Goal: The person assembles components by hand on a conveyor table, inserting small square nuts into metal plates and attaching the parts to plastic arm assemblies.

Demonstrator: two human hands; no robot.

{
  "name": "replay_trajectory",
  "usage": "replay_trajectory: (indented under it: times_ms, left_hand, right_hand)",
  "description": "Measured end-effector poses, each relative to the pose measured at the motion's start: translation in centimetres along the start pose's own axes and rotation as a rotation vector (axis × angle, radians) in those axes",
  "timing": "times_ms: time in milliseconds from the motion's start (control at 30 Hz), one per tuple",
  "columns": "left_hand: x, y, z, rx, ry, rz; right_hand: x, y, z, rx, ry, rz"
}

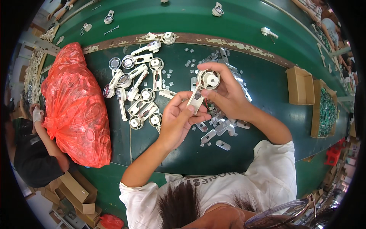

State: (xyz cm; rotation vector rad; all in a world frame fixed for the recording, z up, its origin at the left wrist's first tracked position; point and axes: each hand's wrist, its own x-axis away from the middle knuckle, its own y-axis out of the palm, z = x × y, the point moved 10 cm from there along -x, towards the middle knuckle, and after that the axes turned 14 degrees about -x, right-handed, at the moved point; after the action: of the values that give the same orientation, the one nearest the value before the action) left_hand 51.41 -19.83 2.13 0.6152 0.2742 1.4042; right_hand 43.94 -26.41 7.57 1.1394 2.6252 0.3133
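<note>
Between my two hands is a white plastic housing (195,100) with a ringed round head and a flat handle. My left hand (176,124) pinches the handle's lower end between thumb and fingers. Around the round head curl the thumb and fingers of my right hand (230,95). A thin red wire shows beside the handle. Similar white housings (156,78) lie in a loose group to the left of my hands. Under and beyond my right hand are oblong silvery covers (223,145) and small clear pieces (170,83), partly hidden by the hand.
A large red plastic bag (78,110), filled and tied, stands at the left. Two cardboard boxes stand at the right, one (300,86) beside another holding green parts (326,110). Beyond the worn ledge (244,45), a green belt (183,19) carries scattered parts. Other people work nearby.
</note>
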Motion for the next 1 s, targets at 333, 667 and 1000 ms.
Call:
replay_trajectory:
  times_ms: [333, 667, 1000]
  left_hand:
    - [-0.1, 0.1, -0.7, 0.063, -0.058, -0.017]
    - [-0.2, -0.3, 0.1, -0.037, -0.02, 0.076]
    - [0.1, 0.8, -0.3, 0.169, 0.011, -0.035]
  right_hand:
    - [0.2, -0.5, 0.7, -0.065, 0.02, 0.022]
    - [2.7, 1.3, -3.4, 0.884, -0.655, 0.139]
    - [3.3, 3.5, -6.6, 1.037, -0.783, 0.005]
